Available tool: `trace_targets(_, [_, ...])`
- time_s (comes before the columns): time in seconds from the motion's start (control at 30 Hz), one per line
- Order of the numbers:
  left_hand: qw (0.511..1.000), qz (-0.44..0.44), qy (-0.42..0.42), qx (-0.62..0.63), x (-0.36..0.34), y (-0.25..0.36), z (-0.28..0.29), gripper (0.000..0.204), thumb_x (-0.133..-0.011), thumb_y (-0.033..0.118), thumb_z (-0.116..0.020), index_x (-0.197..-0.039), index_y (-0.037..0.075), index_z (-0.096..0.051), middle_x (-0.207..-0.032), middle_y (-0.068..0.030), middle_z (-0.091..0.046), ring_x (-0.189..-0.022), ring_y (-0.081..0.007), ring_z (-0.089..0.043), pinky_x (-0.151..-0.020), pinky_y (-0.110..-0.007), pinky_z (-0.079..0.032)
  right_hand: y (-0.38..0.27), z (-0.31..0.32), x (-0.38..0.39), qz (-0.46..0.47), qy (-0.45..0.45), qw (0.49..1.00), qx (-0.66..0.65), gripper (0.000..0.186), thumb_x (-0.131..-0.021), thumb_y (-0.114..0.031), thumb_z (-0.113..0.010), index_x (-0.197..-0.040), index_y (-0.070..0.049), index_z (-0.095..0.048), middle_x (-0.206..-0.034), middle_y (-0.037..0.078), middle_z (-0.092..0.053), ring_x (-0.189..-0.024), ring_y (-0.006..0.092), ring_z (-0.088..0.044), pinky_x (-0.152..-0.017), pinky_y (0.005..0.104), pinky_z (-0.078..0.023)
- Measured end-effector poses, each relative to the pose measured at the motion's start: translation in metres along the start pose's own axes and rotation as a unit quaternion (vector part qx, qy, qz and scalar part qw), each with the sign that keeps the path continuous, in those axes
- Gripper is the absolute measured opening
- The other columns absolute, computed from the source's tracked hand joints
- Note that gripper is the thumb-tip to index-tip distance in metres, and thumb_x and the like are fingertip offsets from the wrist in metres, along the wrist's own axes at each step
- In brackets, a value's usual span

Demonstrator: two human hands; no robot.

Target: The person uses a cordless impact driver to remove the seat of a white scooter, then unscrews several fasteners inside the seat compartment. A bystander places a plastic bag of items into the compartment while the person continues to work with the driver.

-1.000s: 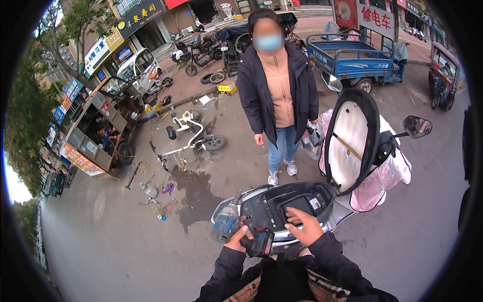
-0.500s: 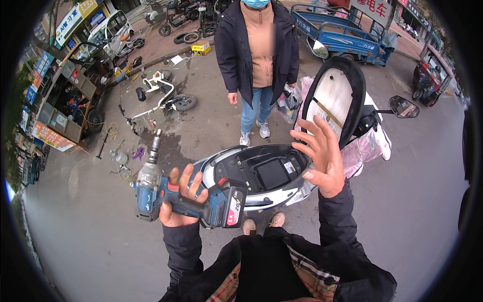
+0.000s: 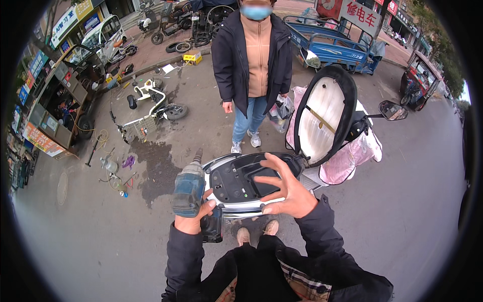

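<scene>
My left hand (image 3: 189, 225) is closed round the handle of a blue and black cordless impact wrench (image 3: 188, 195). Its socket end points away from me, and its battery hangs beside my wrist. My right hand (image 3: 291, 195) is open, fingers spread and holding nothing, above the near side of a white and black electric scooter (image 3: 229, 182). The scooter stands crosswise in front of me, with the black under-seat area exposed. Its seat (image 3: 322, 118) is tipped up at the right, pale underside showing. Much of the wrench's handle is hidden by the tool body and my hand.
A person (image 3: 254, 60) in a dark jacket stands just beyond the scooter, carrying a plastic bag (image 3: 280, 115). A white bike (image 3: 150, 108) lies on the ground at left, near a tool-filled cart (image 3: 55, 108). A pink quilted cover (image 3: 347, 160) and mirror (image 3: 393, 110) stick out at right.
The impact wrench has swung from pointing sideways-up to facing away from me, moving right toward the scooter. My right hand has come down and left over the scooter, still open.
</scene>
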State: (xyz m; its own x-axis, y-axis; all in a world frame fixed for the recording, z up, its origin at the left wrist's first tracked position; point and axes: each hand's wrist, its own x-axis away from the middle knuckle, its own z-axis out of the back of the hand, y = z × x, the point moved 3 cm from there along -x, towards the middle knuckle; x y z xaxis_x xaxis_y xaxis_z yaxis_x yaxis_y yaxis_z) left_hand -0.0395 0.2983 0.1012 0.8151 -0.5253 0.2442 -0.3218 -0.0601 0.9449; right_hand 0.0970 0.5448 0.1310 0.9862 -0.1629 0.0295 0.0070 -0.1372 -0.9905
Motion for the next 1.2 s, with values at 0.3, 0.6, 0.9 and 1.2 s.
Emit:
trace_targets(0.3, [0.986, 0.034, 0.036, 0.161, -0.048, -0.055, -0.028, 0.058, -0.089, 0.014, -0.079, -0.142, 0.008, -0.055, -0.14, -0.0075, -0.059, -0.114, -0.0227, -0.064, -0.067, -0.035, -0.052, 0.06, -0.022, 0.002, 0.152, 0.234, 0.878, 0.389, 0.073, -0.081, -0.012, -0.085, -0.142, -0.005, -0.048, -0.138, 0.016, -0.042, -0.127, 0.0305, -0.053, -0.096, 0.0436, -0.055])
trace_targets(0.6, [0.991, 0.027, 0.058, 0.114, -0.066, -0.101, -0.04, 0.05, -0.086, 0.004, -0.074, -0.132, -0.007, -0.058, -0.111, -0.0185, -0.071, -0.069, -0.0206, -0.064, -0.055, -0.033, -0.05, 0.069, 0.044, 0.012, 0.065, 0.319, 0.923, 0.207, 0.071, -0.084, -0.017, -0.082, -0.146, -0.003, -0.05, -0.138, 0.019, -0.052, -0.126, 0.0341, -0.058, -0.102, 0.0417, -0.049])
trace_targets(0.9, [0.972, 0.048, 0.106, 0.203, -0.053, -0.123, -0.047, 0.044, -0.089, 0.008, -0.071, -0.129, -0.007, -0.059, -0.088, -0.0125, -0.066, -0.068, -0.0196, -0.061, -0.06, -0.034, -0.051, 0.113, 0.025, 0.029, -0.028, 0.102, 0.965, 0.241, 0.052, -0.089, -0.02, -0.081, -0.131, 0.002, -0.06, -0.124, 0.017, -0.062, -0.115, 0.0287, -0.067, -0.101, 0.0378, -0.052])
trace_targets(1.2, [0.995, 0.011, 0.058, 0.081, -0.02, -0.137, -0.072, 0.037, -0.084, 0.006, -0.08, -0.117, 0.001, -0.065, -0.101, -0.0043, -0.066, -0.098, -0.0165, -0.064, -0.087, -0.033, -0.052, 0.117, -0.014, -0.001, 0.015, -0.05, 0.973, 0.227, 0.088, -0.079, -0.017, -0.079, -0.153, 0.0, -0.035, -0.147, 0.025, -0.047, -0.135, 0.0414, -0.051, -0.11, 0.0427, -0.045])
